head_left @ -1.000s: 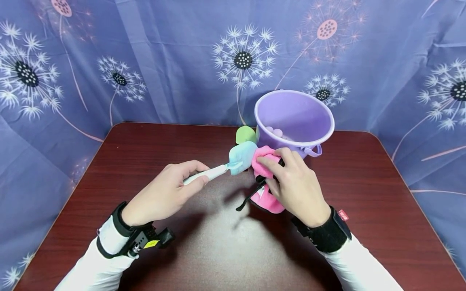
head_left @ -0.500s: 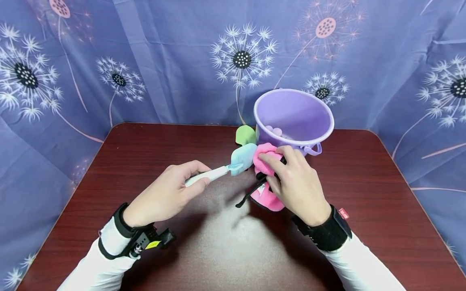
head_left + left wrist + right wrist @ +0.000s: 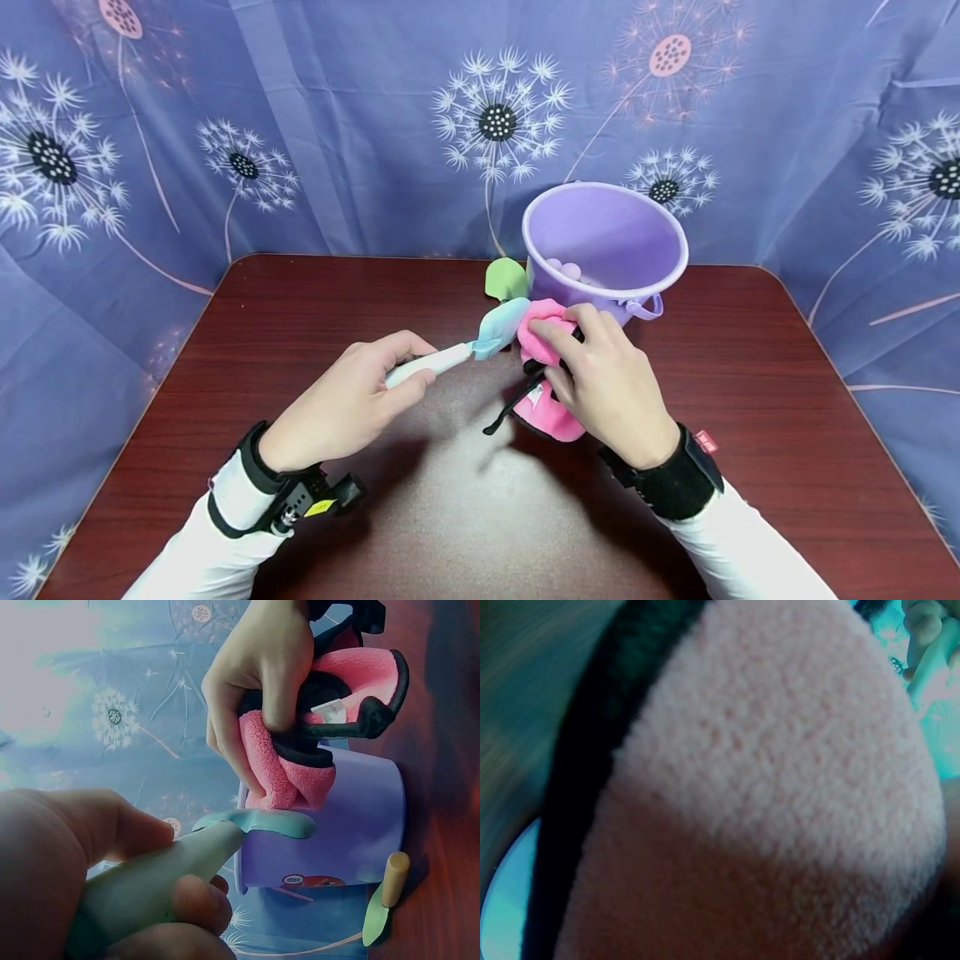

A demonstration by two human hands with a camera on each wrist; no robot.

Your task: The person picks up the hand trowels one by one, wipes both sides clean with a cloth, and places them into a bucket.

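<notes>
My left hand [image 3: 341, 407] grips the white handle of a toy shovel [image 3: 501, 327] with a light blue blade. My right hand [image 3: 609, 379] pinches a bunched pink fleece cloth [image 3: 553, 417] that has black trim and a black strap hanging loose. The blade tip meets the cloth's bunched part. In the left wrist view the pink cloth [image 3: 289, 776] lies against the blue blade [image 3: 281, 823], which is seen nearly edge-on. Pink fleece [image 3: 765, 750] fills most of the right wrist view and hides the right fingers there.
Behind the cloth stands a purple bucket [image 3: 529, 218] with several pale balls [image 3: 572, 272] inside. Left of it lies a green toy shovel [image 3: 506, 279]; the left wrist view shows its wooden handle [image 3: 396, 879]. A patterned curtain [image 3: 360, 150] hangs behind the dark red table [image 3: 337, 300].
The blue blade has turned from nearly face-on to more edge-on as my left hand rolled its handle. The cloth in my right hand has shifted only slightly.
</notes>
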